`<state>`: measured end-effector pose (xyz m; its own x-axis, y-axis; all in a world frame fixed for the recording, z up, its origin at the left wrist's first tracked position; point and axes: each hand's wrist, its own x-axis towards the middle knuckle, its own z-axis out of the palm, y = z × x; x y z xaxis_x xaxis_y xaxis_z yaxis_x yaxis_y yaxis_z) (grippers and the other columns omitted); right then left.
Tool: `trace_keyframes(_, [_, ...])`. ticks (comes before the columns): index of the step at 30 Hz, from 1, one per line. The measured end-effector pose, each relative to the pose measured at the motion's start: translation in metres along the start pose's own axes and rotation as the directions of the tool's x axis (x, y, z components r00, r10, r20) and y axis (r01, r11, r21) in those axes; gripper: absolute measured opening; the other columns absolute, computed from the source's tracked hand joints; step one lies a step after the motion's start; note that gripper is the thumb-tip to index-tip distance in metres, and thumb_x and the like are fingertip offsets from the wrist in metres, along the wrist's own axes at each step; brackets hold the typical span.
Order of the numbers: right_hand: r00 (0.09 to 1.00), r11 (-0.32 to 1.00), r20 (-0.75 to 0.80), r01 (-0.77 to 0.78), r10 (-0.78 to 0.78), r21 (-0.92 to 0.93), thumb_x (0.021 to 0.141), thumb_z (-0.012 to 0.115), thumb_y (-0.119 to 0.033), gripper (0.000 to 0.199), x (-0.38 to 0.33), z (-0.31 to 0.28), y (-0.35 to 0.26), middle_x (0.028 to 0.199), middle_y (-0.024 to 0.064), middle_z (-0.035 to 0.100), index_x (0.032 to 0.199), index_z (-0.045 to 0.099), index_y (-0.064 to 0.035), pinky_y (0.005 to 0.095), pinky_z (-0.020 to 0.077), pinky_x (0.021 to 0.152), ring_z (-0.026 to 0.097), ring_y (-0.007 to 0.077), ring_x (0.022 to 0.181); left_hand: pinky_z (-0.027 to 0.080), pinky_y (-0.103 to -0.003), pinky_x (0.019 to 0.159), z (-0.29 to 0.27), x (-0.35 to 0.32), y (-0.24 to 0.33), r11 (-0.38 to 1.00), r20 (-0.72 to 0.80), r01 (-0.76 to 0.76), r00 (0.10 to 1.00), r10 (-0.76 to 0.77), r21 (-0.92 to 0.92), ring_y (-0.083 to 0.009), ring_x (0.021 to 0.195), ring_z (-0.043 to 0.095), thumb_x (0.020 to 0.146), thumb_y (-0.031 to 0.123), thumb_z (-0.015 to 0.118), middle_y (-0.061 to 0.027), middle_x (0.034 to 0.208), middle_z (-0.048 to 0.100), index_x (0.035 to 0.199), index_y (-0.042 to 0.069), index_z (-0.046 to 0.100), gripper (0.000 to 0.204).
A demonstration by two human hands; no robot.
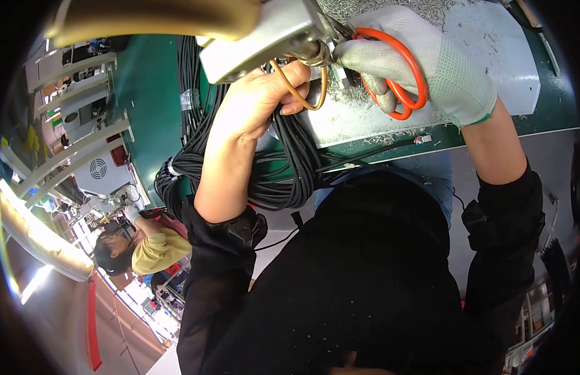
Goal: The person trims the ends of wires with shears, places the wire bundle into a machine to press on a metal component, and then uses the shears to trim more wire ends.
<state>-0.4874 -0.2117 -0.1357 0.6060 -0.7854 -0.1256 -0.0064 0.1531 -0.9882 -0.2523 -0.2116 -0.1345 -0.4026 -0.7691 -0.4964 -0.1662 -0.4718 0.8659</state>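
My right hand, in a whitish knitted glove, grips scissors with thick orange-red handle loops. Their blades point left, partly hidden behind the fingers and a grey fixture. My bare left hand is closed just left of the scissors, its fingers curled. The fixture overhead covers part of it, so what it pinches cannot be made out. A tan loop hangs over these fingers. Between both hands shows a small pale connector-like piece. Black cables lie bundled below my left wrist.
A grey-and-tan fixture juts over the work, close to both hands. A white sheet strewn with small grey clippings covers part of the green bench. One cable end with a plug lies by the front edge. At left, a person in yellow works.
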Motion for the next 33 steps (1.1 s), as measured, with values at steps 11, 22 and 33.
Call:
trace_keyframes(11, [0.941,0.979,-0.276,0.178,-0.198,-0.095,0.094,0.054,-0.02,0.025,-0.026,0.027,0.022,0.057,0.0036,0.054,0.08,0.06,0.0002,0.0244,0.0413,0.046,0.052,0.0105,0.047,0.04,-0.024,0.047,0.002,-0.01,-0.014,0.979,0.007,-0.116,0.993,0.119,-0.168,-0.0098,0.051,0.048,0.093,0.01,0.056,-0.0076,0.068,0.057,0.101,-0.002,0.056,0.014])
trace_keyframes(22, [0.817,0.745,-0.534,-0.215,-0.217,-0.631,0.09,0.059,-0.021,0.03,-0.1,0.073,-0.007,0.069,0.0097,0.061,0.11,0.063,0.0008,0.0247,0.0459,0.058,0.057,0.013,0.055,0.042,-0.025,0.049,0.039,-0.089,-0.034,0.838,-0.09,-0.23,0.973,0.214,-0.494,-0.0127,0.053,0.049,0.103,0.024,0.046,-0.0096,0.083,0.06,0.125,-0.002,0.045,0.034])
trace_keyframes(33, [0.906,0.938,-0.383,0.039,-0.179,-0.345,0.084,0.066,-0.014,0.024,-0.086,0.114,-0.003,0.064,0.007,0.064,0.102,0.062,0.0027,0.0221,0.0466,0.053,0.06,0.0109,0.052,0.045,-0.024,0.057,0.052,-0.1,-0.034,0.968,0.172,-0.2,0.959,0.225,-0.152,-0.0113,0.061,0.054,0.098,0.02,0.056,-0.0058,0.083,0.059,0.115,0.002,0.053,0.025])
